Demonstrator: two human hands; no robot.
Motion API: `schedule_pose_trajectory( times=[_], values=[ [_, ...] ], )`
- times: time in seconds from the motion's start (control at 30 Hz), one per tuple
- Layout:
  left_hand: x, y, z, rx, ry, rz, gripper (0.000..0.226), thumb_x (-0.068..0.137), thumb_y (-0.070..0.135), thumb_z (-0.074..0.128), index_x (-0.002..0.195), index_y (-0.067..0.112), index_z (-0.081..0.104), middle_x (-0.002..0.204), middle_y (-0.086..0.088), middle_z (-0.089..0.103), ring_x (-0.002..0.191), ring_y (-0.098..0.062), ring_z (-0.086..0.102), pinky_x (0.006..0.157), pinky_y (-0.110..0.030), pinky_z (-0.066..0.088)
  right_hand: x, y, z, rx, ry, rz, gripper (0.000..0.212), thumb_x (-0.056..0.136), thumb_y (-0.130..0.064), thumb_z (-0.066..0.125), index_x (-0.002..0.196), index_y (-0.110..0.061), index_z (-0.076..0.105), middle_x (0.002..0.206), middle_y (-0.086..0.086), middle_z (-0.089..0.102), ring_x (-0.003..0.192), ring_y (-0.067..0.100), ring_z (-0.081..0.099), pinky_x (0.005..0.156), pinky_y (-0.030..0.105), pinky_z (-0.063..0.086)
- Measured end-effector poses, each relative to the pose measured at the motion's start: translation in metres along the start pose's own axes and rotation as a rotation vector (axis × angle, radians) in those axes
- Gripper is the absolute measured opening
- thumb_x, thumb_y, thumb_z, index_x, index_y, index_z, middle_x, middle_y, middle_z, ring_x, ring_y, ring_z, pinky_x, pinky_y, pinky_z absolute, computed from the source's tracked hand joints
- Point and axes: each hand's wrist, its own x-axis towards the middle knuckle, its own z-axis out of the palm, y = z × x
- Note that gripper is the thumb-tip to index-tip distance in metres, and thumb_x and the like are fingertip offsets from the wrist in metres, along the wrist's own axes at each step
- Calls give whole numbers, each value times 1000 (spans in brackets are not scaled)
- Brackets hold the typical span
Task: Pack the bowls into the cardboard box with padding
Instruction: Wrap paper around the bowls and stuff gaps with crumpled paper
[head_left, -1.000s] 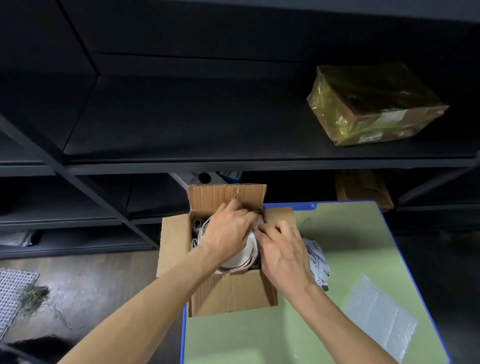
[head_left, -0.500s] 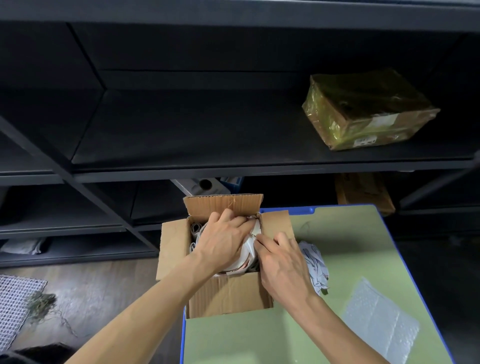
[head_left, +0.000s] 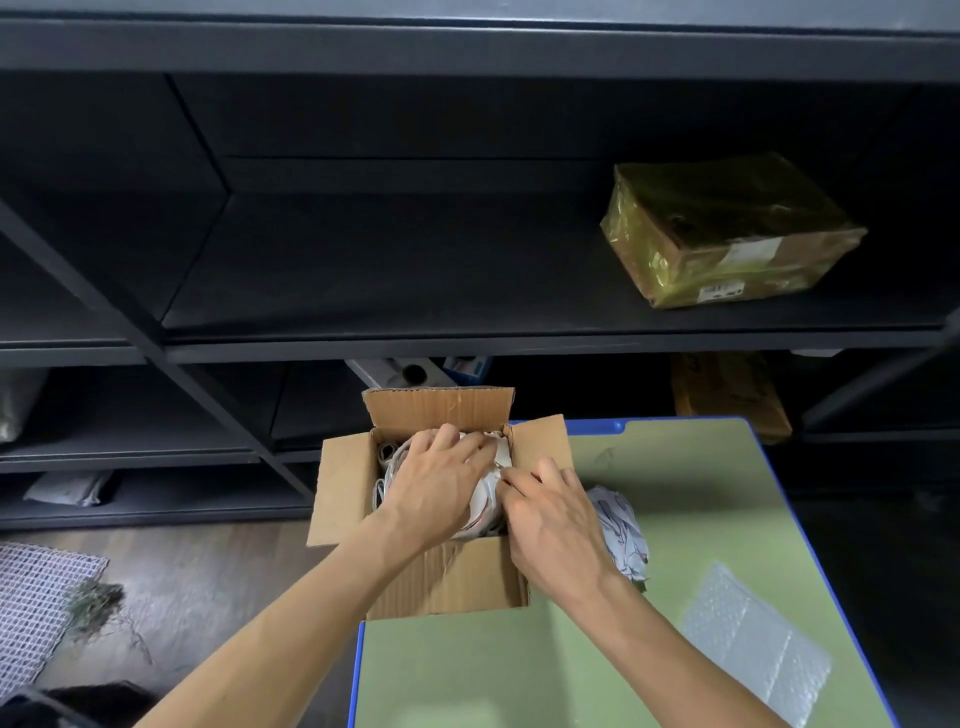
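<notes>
An open cardboard box (head_left: 447, 577) stands at the near-left corner of a green table (head_left: 675, 493), its flaps spread outward. Inside it lies a white bowl (head_left: 485, 506) with a reddish rim, mostly hidden under my hands. My left hand (head_left: 441, 483) lies flat on top of the bowl, fingers spread. My right hand (head_left: 550, 514) reaches in at the box's right edge, fingertips pinching white paper padding beside the bowl. More paper strips (head_left: 384, 457) show along the box's left inner wall.
A crumpled paper wad (head_left: 621, 530) lies on the table just right of the box. A sheet of bubble wrap (head_left: 753, 639) lies at the table's right. Dark shelving (head_left: 467, 343) stands behind, holding a wrapped parcel (head_left: 727, 234). Floor drops off left of the table.
Both hands stay in the box; the left hand has flattened and shifted slightly over the bowl. The view has tilted a little upward.
</notes>
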Motion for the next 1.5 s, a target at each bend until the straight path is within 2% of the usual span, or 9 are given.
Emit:
schedule_pose_trajectory(
  times=[0.17, 0.3, 0.5, 0.63, 0.83, 0.97, 1.13, 1.3, 1.5],
  values=[
    [-7, 1, -13, -176, 116, -107, 57, 75, 3, 55, 127, 25, 65, 124, 14, 66, 94, -18, 51, 73, -29, 37, -10, 13, -6, 61, 41, -48, 20, 73, -7, 67, 89, -19, 72, 109, -10, 68, 92, 21, 51, 74, 31, 40],
    [-14, 21, -32, -328, 260, -181, 44, 86, 17, 37, 111, 21, 73, 105, 7, 71, 89, -22, 57, 73, -34, 44, -17, 23, -15, 166, 104, -47, 23, 79, -10, 67, 99, -18, 74, 110, -11, 67, 97, 19, 54, 74, 30, 42],
    [-21, 76, -31, -470, 256, -158, 25, 99, 27, 45, 103, 20, 68, 88, 3, 63, 80, -22, 51, 72, -41, 45, -33, 47, -24, 249, 145, -59, 16, 86, -12, 60, 96, -17, 70, 103, -11, 63, 93, 21, 55, 75, 36, 49],
    [-27, 112, -27, -532, 306, -217, 12, 101, 24, 50, 103, 20, 61, 85, 4, 58, 77, -20, 49, 70, -35, 44, -52, 69, -22, 308, 162, -37, 14, 93, -16, 55, 98, -21, 67, 99, -13, 60, 92, 18, 54, 77, 33, 49],
    [-32, 153, -18, -631, 203, -159, 12, 101, 27, 49, 106, 25, 59, 85, 8, 59, 79, -15, 57, 61, -29, 44, -80, 106, -7, 333, 135, 53, 11, 92, -16, 62, 97, -24, 67, 97, -13, 59, 93, 15, 55, 67, 29, 50],
    [-22, 173, -1, -620, 120, -130, 18, 99, 24, 48, 112, 26, 59, 94, 7, 63, 86, -17, 59, 66, -33, 49, -95, 134, 16, 300, 56, 91, 14, 90, -17, 63, 101, -24, 69, 96, -11, 62, 87, 19, 57, 64, 31, 49],
    [-26, 186, 33, -501, -111, -168, 30, 99, 32, 39, 123, 26, 58, 113, 6, 57, 100, -18, 56, 79, -33, 50, -96, 153, 43, 314, -126, 91, 28, 94, -20, 56, 119, -21, 68, 117, -6, 66, 108, 23, 59, 86, 33, 48],
    [-45, 183, 48, -478, -272, -353, 39, 101, 33, 39, 138, 26, 47, 127, 3, 50, 102, -25, 62, 82, -37, 51, -71, 144, 61, 304, -291, -73, 42, 97, -24, 52, 138, -17, 56, 133, 3, 61, 124, 27, 54, 100, 39, 45],
    [-66, 184, 48, -502, -255, -484, 47, 99, 34, 35, 145, 25, 39, 137, -1, 45, 102, -33, 62, 81, -43, 52, -32, 128, 72, 262, -391, -177, 52, 99, -28, 50, 149, -20, 40, 140, 6, 50, 125, 28, 49, 103, 38, 43]
  ],
)
